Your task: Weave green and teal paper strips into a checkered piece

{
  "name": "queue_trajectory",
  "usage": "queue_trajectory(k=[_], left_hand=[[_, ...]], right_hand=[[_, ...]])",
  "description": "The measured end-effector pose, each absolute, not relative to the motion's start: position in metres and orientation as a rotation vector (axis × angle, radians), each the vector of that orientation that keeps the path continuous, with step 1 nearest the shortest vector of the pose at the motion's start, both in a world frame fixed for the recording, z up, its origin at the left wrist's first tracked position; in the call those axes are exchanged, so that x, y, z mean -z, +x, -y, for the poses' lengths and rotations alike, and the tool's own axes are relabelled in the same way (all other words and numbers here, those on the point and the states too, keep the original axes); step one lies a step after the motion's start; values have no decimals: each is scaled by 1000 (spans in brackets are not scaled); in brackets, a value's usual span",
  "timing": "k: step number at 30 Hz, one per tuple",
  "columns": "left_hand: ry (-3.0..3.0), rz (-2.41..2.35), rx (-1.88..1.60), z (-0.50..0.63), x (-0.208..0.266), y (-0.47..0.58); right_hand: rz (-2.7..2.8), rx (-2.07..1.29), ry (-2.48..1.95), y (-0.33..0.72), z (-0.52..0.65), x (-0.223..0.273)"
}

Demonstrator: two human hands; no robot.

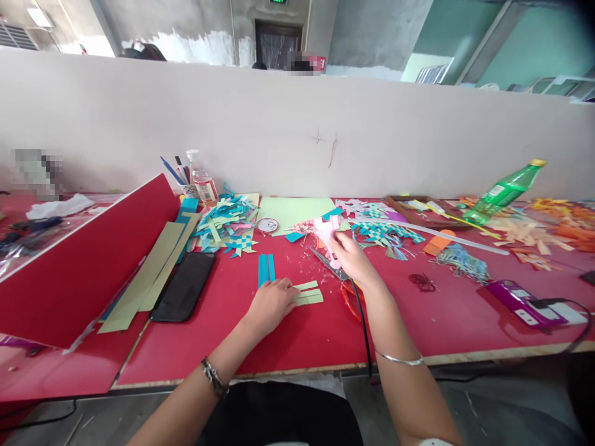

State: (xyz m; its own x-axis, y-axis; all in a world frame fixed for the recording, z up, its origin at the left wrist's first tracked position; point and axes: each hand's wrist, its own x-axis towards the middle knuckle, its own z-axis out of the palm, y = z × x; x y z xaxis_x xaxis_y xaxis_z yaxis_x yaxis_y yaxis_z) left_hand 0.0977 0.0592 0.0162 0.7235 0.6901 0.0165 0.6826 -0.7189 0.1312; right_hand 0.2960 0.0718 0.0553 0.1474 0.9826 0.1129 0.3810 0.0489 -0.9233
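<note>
My right hand [352,257] is wrapped round the handle of a pink hot glue gun [325,230], whose nozzle points left. A long translucent glue stick [446,234] runs out of its back to the right. My left hand [273,303] has its fingers closed down on paper strips on the red table. Blue strips [266,267] stick out above its fingers and pale green strips [310,293] to the right; where they meet is hidden under the hand. Scissors [335,267] with orange-red handles lie partly under my right hand and the glue gun's black cord.
A black phone [183,288] and long green paper strips [144,272] lie left, beside a red upright board [93,266]. Woven paper pieces [227,223], a tape roll [267,225] and a green bottle [504,193] stand farther back. A purple power strip [525,303] is at right.
</note>
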Motion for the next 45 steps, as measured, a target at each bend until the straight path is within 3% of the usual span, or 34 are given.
queue_trajectory(k=[16, 24, 37, 45], left_hand=[[2608, -1193, -339, -72, -9, 103], [2107, -1267, -789, -92, -22, 67], [2571, -1116, -406, -61, -2, 39], [2467, -1257, -556, -91, -13, 27]], right_hand=[[1267, -789, -1558, 310, -68, -46], [1239, -743, -1596, 314, -58, -48], [1217, -756, -1642, 309, -55, -39], [1294, -782, -1677, 303, -60, -45]])
